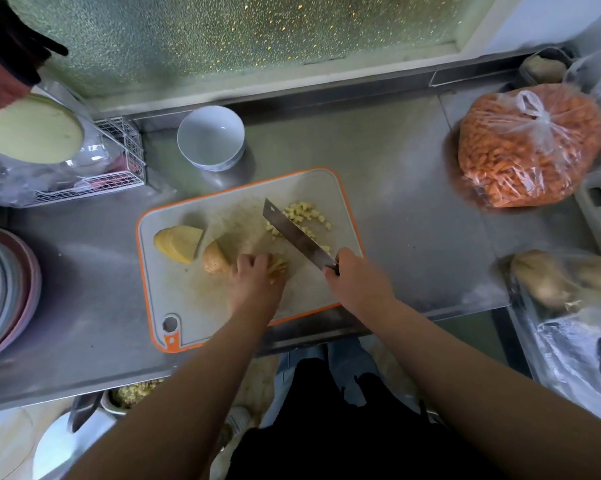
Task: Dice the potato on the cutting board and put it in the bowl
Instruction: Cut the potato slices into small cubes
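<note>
"What were your hands doing?"

"My left hand [255,271] sat on the cutting board [223,317]. Its fingers were curled down on a bunch of potato strips [279,266]. My right hand [354,278] had its fingers wrapped tight around the handle of the knife [294,233]. The blade was tilted over the board, just beside the strips."

"Where was the rest of the potato?"

"A pile of small cubes [304,216] lay on the far side of the blade. A stack of slices [178,242] sat at the left end of the board, and a brown end piece [214,259] was touching my left hand."

"And the bowl?"

"The white bowl [210,136] stood on the steel desk [396,188] just past the board. I saw nothing inside it. A bag of orange bits [531,147] lay far to the right."
</note>
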`<act>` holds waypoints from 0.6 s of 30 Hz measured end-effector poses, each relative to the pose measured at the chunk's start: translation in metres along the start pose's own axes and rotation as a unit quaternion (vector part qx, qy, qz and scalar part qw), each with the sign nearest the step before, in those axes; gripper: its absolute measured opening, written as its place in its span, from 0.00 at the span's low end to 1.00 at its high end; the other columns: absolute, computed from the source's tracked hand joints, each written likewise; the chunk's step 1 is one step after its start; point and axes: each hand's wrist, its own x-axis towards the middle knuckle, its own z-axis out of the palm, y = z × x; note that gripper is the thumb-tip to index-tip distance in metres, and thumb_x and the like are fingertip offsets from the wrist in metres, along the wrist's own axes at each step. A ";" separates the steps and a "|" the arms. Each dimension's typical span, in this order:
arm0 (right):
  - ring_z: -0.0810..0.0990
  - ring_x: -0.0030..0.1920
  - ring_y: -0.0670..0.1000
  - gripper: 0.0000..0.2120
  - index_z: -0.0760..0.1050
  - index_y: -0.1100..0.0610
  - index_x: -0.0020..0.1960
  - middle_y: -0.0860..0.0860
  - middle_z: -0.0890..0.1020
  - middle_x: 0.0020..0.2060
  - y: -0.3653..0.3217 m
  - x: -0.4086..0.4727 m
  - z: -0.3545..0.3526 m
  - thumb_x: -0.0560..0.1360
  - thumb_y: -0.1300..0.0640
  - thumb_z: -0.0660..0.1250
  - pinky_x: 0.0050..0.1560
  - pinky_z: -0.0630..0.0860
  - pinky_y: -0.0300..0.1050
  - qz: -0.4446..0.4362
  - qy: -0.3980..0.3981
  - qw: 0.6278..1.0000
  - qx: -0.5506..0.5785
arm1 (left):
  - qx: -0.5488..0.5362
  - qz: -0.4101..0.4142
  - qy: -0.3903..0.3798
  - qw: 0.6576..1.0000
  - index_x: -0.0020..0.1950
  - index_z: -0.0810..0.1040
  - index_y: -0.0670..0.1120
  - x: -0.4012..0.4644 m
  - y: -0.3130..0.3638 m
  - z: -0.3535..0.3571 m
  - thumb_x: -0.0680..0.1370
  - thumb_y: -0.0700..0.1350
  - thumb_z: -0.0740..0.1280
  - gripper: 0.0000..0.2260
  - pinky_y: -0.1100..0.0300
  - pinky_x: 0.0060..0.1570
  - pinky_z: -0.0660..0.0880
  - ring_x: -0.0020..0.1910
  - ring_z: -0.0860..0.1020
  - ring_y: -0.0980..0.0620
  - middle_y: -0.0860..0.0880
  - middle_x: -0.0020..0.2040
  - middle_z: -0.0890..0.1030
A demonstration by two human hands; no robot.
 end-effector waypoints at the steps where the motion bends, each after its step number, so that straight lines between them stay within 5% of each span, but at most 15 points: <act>1: 0.79 0.45 0.60 0.11 0.62 0.55 0.45 0.56 0.80 0.43 0.000 0.002 0.000 0.79 0.49 0.58 0.38 0.68 0.46 0.000 0.000 1.000 -0.008 | -0.022 -0.045 0.005 0.999 0.65 0.72 0.49 -0.004 0.009 0.003 0.75 0.53 0.68 0.20 0.48 0.56 0.70 0.61 0.68 0.41 0.44 0.62 0.69; 6: 0.80 0.43 0.60 0.10 0.63 0.54 0.45 0.56 0.80 0.42 0.003 0.009 0.003 0.78 0.49 0.59 0.37 0.70 0.48 -0.030 0.002 0.998 -0.052 | -0.154 -0.151 0.019 0.976 0.71 0.66 0.48 -0.018 0.040 0.014 0.77 0.51 0.66 0.24 0.49 0.60 0.66 0.64 0.64 0.42 0.43 0.67 0.65; 13: 0.79 0.41 0.59 0.10 0.60 0.53 0.44 0.53 0.76 0.37 0.016 0.004 0.001 0.80 0.50 0.58 0.35 0.64 0.45 -0.050 -0.011 0.996 -0.078 | -0.075 0.011 -0.031 0.997 0.76 0.58 0.50 -0.021 -0.004 0.012 0.74 0.45 0.70 0.34 0.50 0.62 0.68 0.66 0.66 0.46 0.47 0.67 0.66; 18: 0.79 0.43 0.59 0.09 0.67 0.55 0.50 0.55 0.80 0.42 0.017 0.004 0.002 0.80 0.49 0.57 0.36 0.66 0.44 -0.075 -0.016 0.993 -0.093 | -0.020 0.070 0.010 0.997 0.72 0.68 0.48 -0.014 -0.020 0.011 0.74 0.45 0.71 0.27 0.50 0.59 0.71 0.64 0.70 0.46 0.47 0.65 0.73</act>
